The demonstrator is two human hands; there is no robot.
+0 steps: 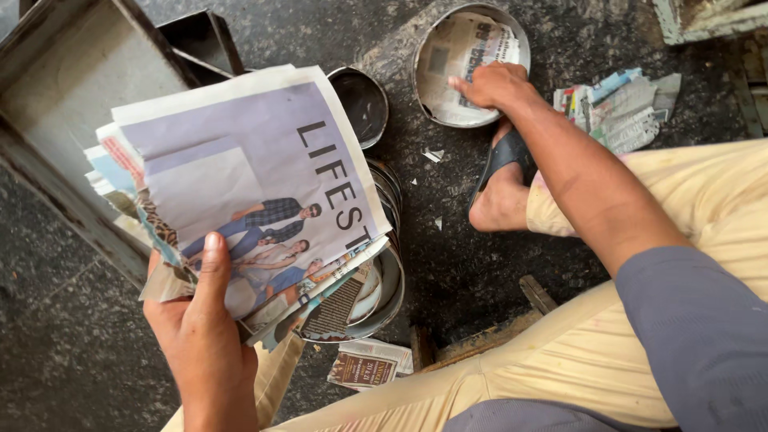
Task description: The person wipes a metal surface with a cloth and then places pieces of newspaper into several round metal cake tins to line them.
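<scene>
My left hand (200, 328) grips a stack of torn newspaper sheets (248, 184), thumb pressed on the top page, held above the floor at the left. My right hand (492, 86) reaches forward and presses a piece of newspaper (460, 48) down into a round metal tin (426, 40) on the dark floor. Its fingers are bent against the paper lining at the tin's right side. My foot in a black sandal (500, 188) rests just below that tin.
A small empty round tin (364, 104) sits beside the lined one. A stack of round tins (388, 280) lies partly under the held paper. Crumpled newspaper (620, 108) lies at the right, a scrap (364, 368) near my knee. A rectangular metal tray (72, 104) stands at the left.
</scene>
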